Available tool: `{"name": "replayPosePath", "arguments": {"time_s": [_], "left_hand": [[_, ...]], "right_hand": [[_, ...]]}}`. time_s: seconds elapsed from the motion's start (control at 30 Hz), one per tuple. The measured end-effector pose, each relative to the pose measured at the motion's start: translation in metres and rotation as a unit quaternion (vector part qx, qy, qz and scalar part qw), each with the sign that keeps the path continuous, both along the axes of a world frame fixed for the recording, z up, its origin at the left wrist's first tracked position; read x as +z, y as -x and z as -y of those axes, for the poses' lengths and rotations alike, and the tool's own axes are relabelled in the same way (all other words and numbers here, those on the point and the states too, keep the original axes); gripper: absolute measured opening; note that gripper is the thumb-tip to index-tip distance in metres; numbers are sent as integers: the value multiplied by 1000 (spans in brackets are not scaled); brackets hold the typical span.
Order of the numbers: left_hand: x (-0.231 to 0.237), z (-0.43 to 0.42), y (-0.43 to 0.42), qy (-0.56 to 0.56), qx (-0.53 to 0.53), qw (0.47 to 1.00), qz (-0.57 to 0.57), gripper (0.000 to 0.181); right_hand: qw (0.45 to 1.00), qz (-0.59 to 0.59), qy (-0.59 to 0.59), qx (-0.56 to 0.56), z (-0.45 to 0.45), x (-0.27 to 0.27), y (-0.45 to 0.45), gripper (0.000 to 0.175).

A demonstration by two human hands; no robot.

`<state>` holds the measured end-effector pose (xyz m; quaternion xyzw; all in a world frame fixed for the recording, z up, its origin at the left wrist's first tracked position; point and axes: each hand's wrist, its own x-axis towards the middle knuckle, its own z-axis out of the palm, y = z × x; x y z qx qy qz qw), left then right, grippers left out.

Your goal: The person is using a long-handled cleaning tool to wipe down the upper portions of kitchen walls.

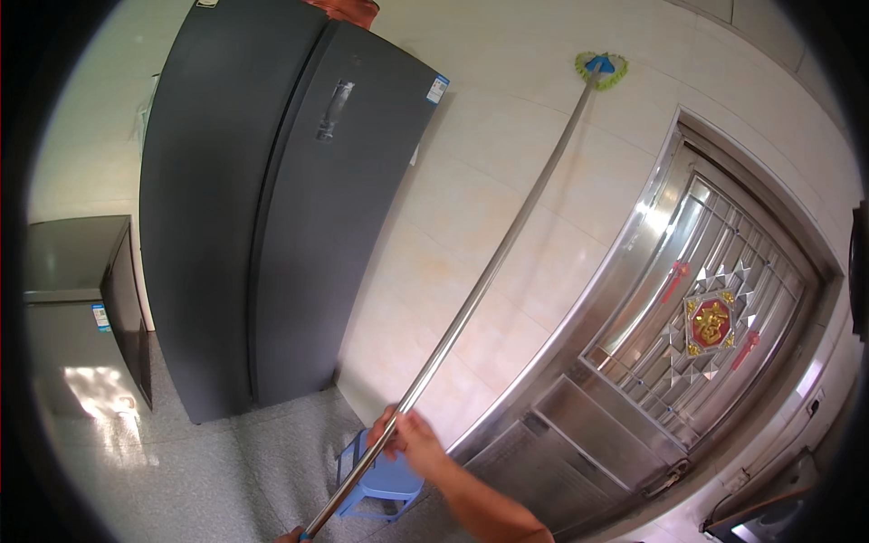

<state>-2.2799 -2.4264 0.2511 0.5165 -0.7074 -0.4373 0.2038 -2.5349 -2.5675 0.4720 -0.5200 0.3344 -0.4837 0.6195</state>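
Observation:
A long metal pole point(478, 288) runs from the bottom edge up towards the top right. At its far end a mop head point(600, 66) with a blue plate and green chenille fringe rests against the tiled wall point(468, 197). My right hand point(409, 438) is wrapped around the lower part of the pole. Nearer the bottom edge, my left hand point(292, 536) is at the pole's lower end, by a blue piece; most of this hand is cut off by the frame. Beneath the right hand, partly hidden, stands a blue plastic stool point(388, 480).
A dark grey two-door refrigerator point(299, 224) stands left of the pole. Farther left is a lower grey appliance point(68, 326). To the right is a metal door point(611, 407) with a handle point(669, 478) and a red-and-gold ornament point(709, 323). The floor point(224, 475) is grey and speckled.

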Motion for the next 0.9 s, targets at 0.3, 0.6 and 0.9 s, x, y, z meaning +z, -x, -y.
{"name": "replayPosePath", "arguments": {"time_s": [0.3, 0.6, 0.9], "left_hand": [[194, 130, 86, 107, -31, 960, -255, 36], [104, 104, 80, 121, -79, 971, -188, 37], [84, 117, 76, 185, -84, 977, -71, 37]], "right_hand": [[959, 23, 257, -114, 125, 215, 34, 28], [985, -58, 139, -82, 48, 152, 52, 27], [966, -5, 212, -147, -10, 102, 84, 32]]}}
